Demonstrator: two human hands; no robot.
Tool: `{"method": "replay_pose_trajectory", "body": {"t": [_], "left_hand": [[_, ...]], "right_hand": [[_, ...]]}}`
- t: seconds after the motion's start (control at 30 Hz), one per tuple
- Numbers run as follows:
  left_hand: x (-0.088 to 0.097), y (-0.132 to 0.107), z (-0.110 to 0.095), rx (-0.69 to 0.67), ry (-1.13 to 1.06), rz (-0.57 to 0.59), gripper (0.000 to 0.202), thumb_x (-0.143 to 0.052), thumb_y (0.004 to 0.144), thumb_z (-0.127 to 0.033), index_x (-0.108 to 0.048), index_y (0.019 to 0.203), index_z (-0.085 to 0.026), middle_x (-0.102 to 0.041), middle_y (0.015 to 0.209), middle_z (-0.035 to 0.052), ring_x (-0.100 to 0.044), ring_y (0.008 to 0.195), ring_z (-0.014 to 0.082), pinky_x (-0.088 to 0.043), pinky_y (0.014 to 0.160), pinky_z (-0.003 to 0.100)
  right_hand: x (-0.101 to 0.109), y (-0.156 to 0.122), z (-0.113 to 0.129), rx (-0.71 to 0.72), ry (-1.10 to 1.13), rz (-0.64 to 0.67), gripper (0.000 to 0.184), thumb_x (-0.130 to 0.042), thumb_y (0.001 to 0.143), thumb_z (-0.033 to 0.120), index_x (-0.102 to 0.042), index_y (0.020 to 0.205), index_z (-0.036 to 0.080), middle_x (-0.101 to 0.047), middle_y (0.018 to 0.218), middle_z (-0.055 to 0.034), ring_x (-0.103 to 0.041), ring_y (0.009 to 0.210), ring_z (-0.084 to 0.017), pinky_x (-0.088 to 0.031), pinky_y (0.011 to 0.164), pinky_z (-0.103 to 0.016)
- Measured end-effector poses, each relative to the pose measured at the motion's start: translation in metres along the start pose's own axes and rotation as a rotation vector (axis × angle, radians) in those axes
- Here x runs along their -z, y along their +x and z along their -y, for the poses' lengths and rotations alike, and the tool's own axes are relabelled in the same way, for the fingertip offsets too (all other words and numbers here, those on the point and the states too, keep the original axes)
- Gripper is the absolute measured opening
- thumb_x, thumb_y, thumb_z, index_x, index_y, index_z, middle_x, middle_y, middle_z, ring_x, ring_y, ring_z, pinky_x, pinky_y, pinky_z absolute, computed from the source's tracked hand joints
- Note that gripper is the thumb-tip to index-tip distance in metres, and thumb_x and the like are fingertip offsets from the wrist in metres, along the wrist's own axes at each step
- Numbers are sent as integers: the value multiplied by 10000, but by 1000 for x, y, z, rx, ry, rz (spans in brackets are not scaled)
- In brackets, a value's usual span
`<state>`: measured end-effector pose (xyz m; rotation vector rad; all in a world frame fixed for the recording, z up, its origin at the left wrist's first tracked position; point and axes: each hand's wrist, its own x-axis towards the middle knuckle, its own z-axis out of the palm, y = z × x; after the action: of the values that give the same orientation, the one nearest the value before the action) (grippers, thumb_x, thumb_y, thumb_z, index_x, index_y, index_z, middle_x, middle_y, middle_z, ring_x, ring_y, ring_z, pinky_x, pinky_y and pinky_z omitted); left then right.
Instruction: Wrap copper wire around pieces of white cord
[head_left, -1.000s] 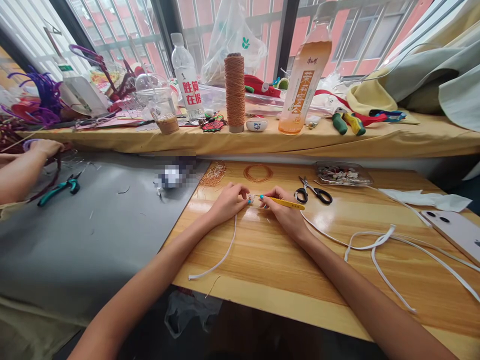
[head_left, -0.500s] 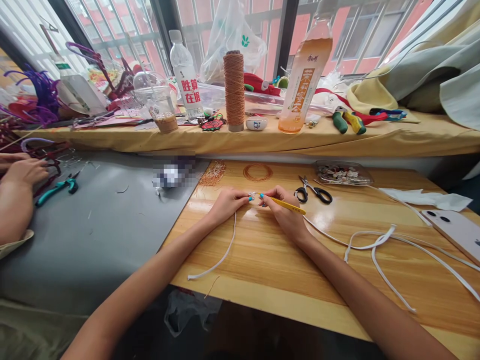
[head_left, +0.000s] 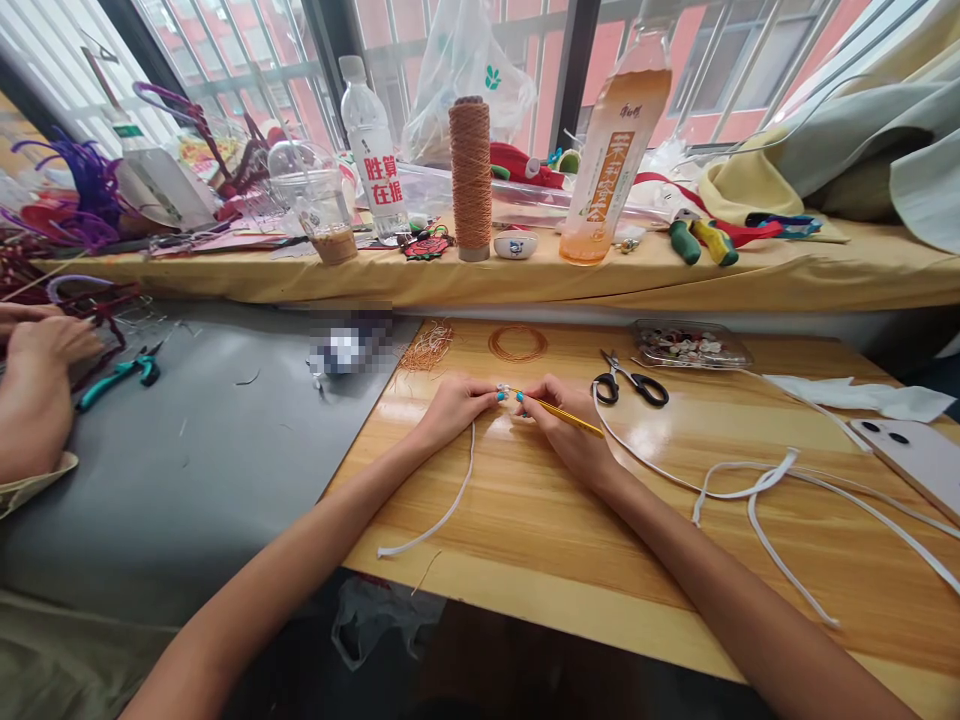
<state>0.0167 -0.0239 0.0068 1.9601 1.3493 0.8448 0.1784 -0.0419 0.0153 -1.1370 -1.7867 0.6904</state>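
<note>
My left hand (head_left: 459, 405) is closed in a pinch on a small knotted bit of white cord (head_left: 503, 390), held just above the wooden table. A loose tail of the same cord (head_left: 463, 490) hangs from under that hand and curves toward the table's front edge. Held like a pen in my right hand (head_left: 562, 425) is a slim yellow pair of tweezers (head_left: 570, 416), its tip at the knotted cord. The fingertips of both hands nearly meet there. Fine detail of the knot is too small to make out.
Behind my hands lie a coil of brown cord (head_left: 517, 343), thread scraps (head_left: 429, 345), black-handled scissors (head_left: 630, 380) and a clear tray of small parts (head_left: 690, 345). White cords (head_left: 772, 478) and a phone (head_left: 911, 455) are at right. A co-worker's hand (head_left: 56, 340) is near teal pliers (head_left: 124, 375).
The tweezers have turned in my right hand, so their yellow body looks narrower and its rear end sits lower and further left. My left hand keeps its pinch on the cord.
</note>
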Motion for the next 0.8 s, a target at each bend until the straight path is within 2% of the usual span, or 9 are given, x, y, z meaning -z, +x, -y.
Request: {"method": "replay_pose_trajectory", "body": {"t": [0.2, 0.47, 0.6, 0.7, 0.8], "left_hand": [[1, 0, 2, -38, 22, 10, 229, -461, 750, -234, -666, 828, -169, -668, 827, 4, -563, 698, 137, -387, 614, 205], [1, 0, -1, -18, 54, 14, 222, -460, 751, -232, -665, 808, -166, -667, 785, 9, -555, 706, 146, -389, 628, 218], [-1, 2, 1, 14, -22, -19, 214, -478, 739, -233, -650, 826, -142, -661, 796, 31, -565, 715, 144, -402, 648, 217], [-4, 2, 2, 43, -120, -47, 284, -496, 728, -222, -577, 983, -126, -649, 727, 32, -575, 676, 129, -413, 633, 209], [-4, 3, 3, 54, -174, -12, 388, -490, 739, -234, -472, 1112, -128, -636, 685, 21, -575, 632, 116, -422, 617, 210]], "right_hand": [[-1, 0, -4, 24, -29, 29, 78, -474, 715, 174, -516, 650, 162, -589, 620, -1, -536, 584, -116, -375, 560, -220], [-3, 1, -3, 47, -21, 63, 74, -477, 711, 184, -524, 657, 167, -593, 644, -6, -541, 609, -123, -385, 582, -235], [-1, 2, -7, -72, 112, -80, 63, -494, 702, 224, -484, 661, 177, -562, 592, 13, -538, 566, -120, -393, 551, -236], [0, 4, -16, -134, 238, -219, 87, -498, 703, 253, -462, 672, 181, -539, 571, 23, -523, 538, -110, -399, 535, -233], [0, 8, -23, -186, 341, -285, 98, -507, 693, 266, -462, 681, 179, -547, 598, 19, -504, 504, -94, -395, 499, -223]]}}
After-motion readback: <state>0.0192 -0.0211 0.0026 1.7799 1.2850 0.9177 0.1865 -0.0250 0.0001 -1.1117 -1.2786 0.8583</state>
